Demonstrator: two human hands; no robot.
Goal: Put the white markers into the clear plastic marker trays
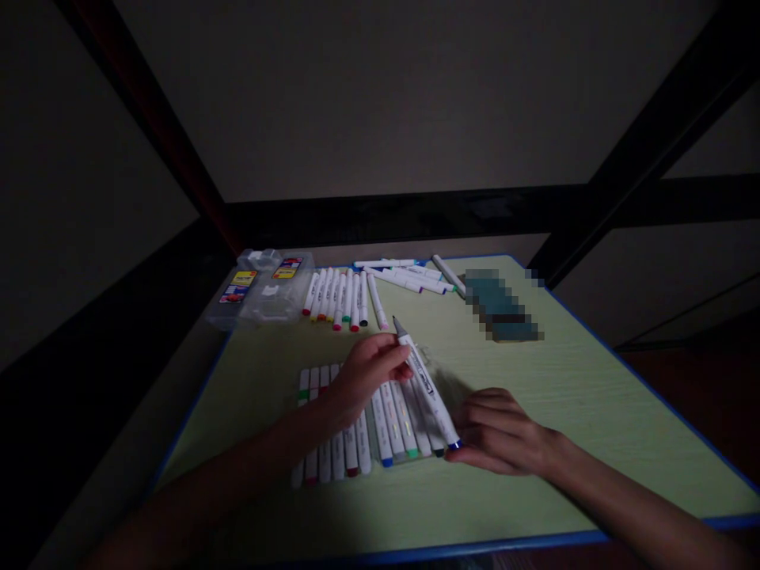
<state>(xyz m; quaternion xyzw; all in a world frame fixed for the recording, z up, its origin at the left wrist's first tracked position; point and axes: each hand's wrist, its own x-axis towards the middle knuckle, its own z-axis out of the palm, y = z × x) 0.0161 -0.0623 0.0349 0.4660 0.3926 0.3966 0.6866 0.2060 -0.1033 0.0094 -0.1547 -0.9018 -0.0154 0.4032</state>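
Observation:
My left hand (363, 374) is closed in a pinch on the upper part of a white marker (424, 385) with a dark tip and a blue end. It slants across a row of several white markers (350, 431) lying side by side on the pale green table (594, 396). My right hand (502, 431) rests on the table with fingers curled, its fingertips touching the blue end of that marker. A second row of markers (341, 298) lies further back.
A clear plastic case (261, 297) with coloured labels sits at the table's back left corner. Loose markers (409, 273) lie at the back centre. A blurred teal object (504, 305) lies at the back right. Dark beams and a wall stand behind the table.

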